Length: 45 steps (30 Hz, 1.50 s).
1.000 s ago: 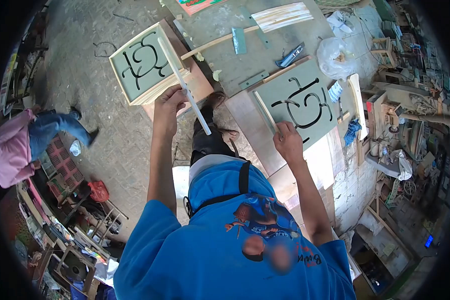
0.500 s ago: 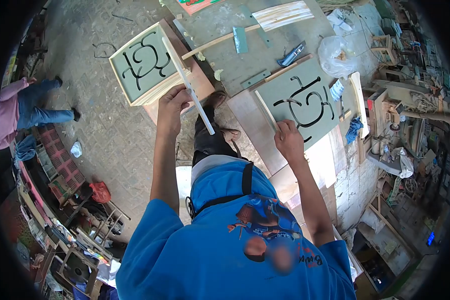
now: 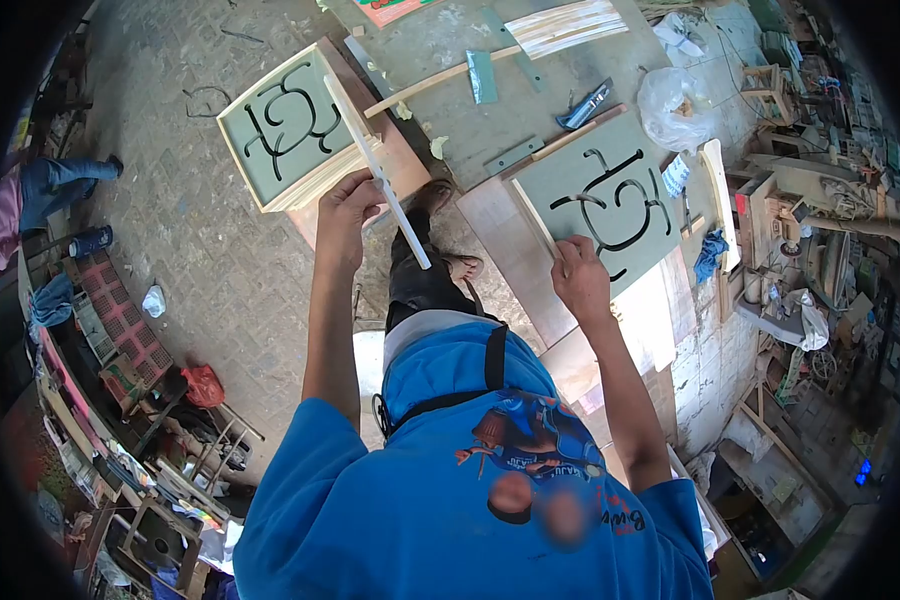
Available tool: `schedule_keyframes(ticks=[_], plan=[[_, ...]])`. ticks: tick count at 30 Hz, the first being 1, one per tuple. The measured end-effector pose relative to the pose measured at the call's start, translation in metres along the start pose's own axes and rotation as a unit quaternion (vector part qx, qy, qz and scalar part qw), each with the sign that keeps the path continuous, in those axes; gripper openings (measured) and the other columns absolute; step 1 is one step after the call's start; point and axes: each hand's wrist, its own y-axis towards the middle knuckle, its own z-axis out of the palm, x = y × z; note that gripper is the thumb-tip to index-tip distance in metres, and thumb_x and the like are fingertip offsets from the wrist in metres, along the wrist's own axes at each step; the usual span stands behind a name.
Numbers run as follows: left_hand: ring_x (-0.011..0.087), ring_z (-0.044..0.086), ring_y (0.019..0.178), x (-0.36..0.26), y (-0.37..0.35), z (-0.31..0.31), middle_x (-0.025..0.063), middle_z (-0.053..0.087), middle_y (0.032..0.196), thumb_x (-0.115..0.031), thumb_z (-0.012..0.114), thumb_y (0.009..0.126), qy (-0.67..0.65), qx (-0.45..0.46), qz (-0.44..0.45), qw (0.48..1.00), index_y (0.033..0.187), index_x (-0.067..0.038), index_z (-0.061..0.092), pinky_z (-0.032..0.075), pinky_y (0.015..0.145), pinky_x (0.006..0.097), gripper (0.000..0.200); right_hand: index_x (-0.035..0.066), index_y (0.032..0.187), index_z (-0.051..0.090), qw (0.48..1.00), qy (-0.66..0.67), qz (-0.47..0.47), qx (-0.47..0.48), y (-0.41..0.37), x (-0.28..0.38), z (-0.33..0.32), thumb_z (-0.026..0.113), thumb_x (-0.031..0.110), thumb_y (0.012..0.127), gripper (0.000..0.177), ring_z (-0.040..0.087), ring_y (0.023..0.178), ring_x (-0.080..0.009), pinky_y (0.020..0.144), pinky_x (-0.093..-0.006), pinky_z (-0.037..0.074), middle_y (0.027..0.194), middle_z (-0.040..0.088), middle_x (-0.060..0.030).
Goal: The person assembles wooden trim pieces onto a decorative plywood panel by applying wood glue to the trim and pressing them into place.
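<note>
My left hand (image 3: 345,212) pinches a long pale strip (image 3: 400,215), held at a slant above the floor beside a framed green panel with black curved shapes (image 3: 262,165). My right hand (image 3: 580,275) is closed on the lower end of a thin wooden strip (image 3: 535,217). That strip lies along the left edge of a second green panel (image 3: 562,190), which has similar black curves (image 3: 625,215) on its face. Whether my right fingertips also touch the panel is hidden.
A large worktable (image 3: 430,75) carries a blue-handled tool (image 3: 584,106), a bundle of pale strips (image 3: 568,30), a clear plastic bag (image 3: 670,110) and a blue rag (image 3: 709,257). Another person (image 3: 45,195) is at the far left. Cluttered shelves line the right side.
My right hand and the strip under it have shifted slightly right, along with the nearby panel. My left hand stays almost still. The other person has moved further left.
</note>
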Motion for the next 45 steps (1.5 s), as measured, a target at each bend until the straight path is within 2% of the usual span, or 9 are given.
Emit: schedule_keyframes(ticks=[4,8,10,22,28,31,34,37,45], plan=[[0.0092,0.064,0.083,0.004,0.003,-0.006,0.0060,0.072,0.099,-0.015,0.065,0.092,0.001,0.015,-0.011,1.000,0.113,-0.002,0.067,0.046,0.076,0.0230,0.025,0.006,0.105,0.065,1.000,-0.003,0.000,-0.001,0.000,0.000,0.001,0.067,0.005,0.079,0.026,0.066,0.070,-0.0361,0.065,-0.0442,0.056,0.111,0.060,-0.0171],[0.0093,0.064,0.084,0.003,-0.001,-0.005,0.0059,0.072,0.099,-0.015,0.065,0.091,-0.002,0.011,-0.012,1.000,0.113,-0.002,0.068,0.047,0.076,0.0228,0.025,0.006,0.105,0.065,1.000,-0.001,-0.001,-0.002,0.000,0.001,0.001,0.067,0.005,0.079,0.026,0.066,0.070,-0.0359,0.064,-0.0444,0.056,0.111,0.060,-0.0171],[0.0074,0.063,0.079,0.003,-0.002,-0.003,0.0020,0.070,0.088,-0.017,0.067,0.087,-0.001,0.000,-0.002,1.000,0.110,-0.001,0.069,0.045,0.074,0.0223,0.029,0.006,0.105,0.065,1.000,0.000,0.000,-0.001,0.000,0.000,0.002,0.067,0.005,0.079,0.026,0.065,0.069,-0.0359,0.064,-0.0444,0.056,0.111,0.060,-0.0172],[0.0083,0.064,0.082,0.008,-0.003,0.000,0.0022,0.071,0.091,-0.017,0.066,0.087,0.002,0.010,-0.011,1.000,0.113,-0.001,0.068,0.046,0.076,0.0220,0.030,0.005,0.104,0.066,1.000,0.002,0.006,-0.003,-0.001,0.000,0.002,0.067,0.007,0.080,0.024,0.065,0.069,-0.0354,0.064,-0.0444,0.056,0.111,0.060,-0.0174],[0.0090,0.065,0.084,0.009,-0.003,0.003,0.0028,0.071,0.093,-0.018,0.065,0.088,0.013,0.015,-0.008,1.000,0.113,-0.001,0.068,0.047,0.076,0.0237,0.030,0.004,0.106,0.066,1.000,0.000,0.009,-0.016,-0.004,0.000,-0.004,0.065,0.008,0.083,0.024,0.068,0.079,-0.0346,0.068,-0.0425,0.056,0.115,0.061,-0.0156],[0.0094,0.065,0.085,0.012,-0.005,0.001,0.0032,0.071,0.093,-0.018,0.066,0.088,0.018,0.022,0.012,1.000,0.113,-0.001,0.069,0.047,0.076,0.0244,0.030,0.002,0.106,0.066,0.993,0.073,0.083,-0.044,-0.020,-0.019,-0.013,0.062,0.005,0.084,0.022,0.068,0.081,-0.0315,0.068,-0.0399,0.055,0.109,0.064,-0.0163],[0.0094,0.065,0.085,0.008,-0.009,0.004,0.0043,0.071,0.096,-0.019,0.064,0.092,0.033,0.020,0.004,0.999,0.115,0.000,0.068,0.047,0.075,0.0212,0.031,-0.001,0.097,0.066,0.970,0.149,0.172,-0.087,-0.050,-0.047,-0.023,0.058,0.002,0.082,0.018,0.066,0.078,-0.0312,0.072,-0.0409,0.053,0.090,0.066,-0.0166],[0.0095,0.065,0.086,0.014,-0.003,0.002,0.0045,0.070,0.097,-0.019,0.063,0.093,0.040,0.029,-0.002,0.999,0.116,0.001,0.067,0.047,0.075,0.0214,0.031,-0.001,0.102,0.065,0.978,0.117,0.167,-0.045,-0.088,-0.061,-0.025,0.056,-0.002,0.084,0.020,0.068,0.078,-0.0264,0.071,-0.0372,0.053,0.092,0.067,-0.0169],[0.0107,0.065,0.088,0.011,0.001,0.025,0.0056,0.070,0.099,-0.020,0.062,0.094,0.053,0.062,-0.006,0.997,0.118,0.003,0.065,0.047,0.078,0.0239,0.033,0.005,0.104,0.061,0.977,0.079,0.194,-0.030,-0.133,-0.047,-0.012,0.065,0.006,0.076,0.028,0.062,0.094,-0.0361,0.084,-0.0439,0.050,0.101,0.063,-0.0150]])
